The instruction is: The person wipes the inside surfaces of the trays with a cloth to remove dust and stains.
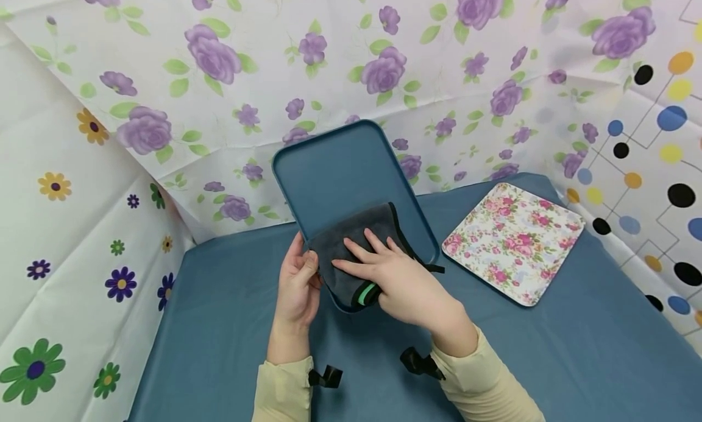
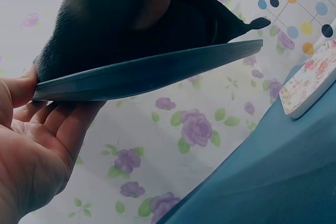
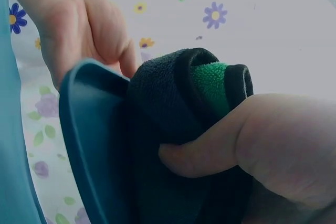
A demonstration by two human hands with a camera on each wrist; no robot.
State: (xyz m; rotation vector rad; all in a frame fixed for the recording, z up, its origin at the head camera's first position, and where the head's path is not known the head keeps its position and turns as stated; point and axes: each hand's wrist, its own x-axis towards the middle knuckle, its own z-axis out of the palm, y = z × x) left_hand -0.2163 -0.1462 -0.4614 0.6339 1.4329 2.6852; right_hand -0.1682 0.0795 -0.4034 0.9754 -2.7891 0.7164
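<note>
A blue rectangular tray with a raised rim is held tilted above the table. My left hand grips its left edge, thumb on top and fingers beneath, as the left wrist view shows. On the tray's near half lies a folded dark grey cloth with black edging; a fold shows its green side. With fingers spread and fairly straight, my right hand presses flat on this cloth. Its thumb rests along the cloth in the right wrist view. A small black loop sticks out past the tray's right rim.
To the right, a flower-patterned board lies on the blue tablecloth. Flowered sheets hang behind and at the left, and a dotted one at the right. Each wrist carries a black strap mount.
</note>
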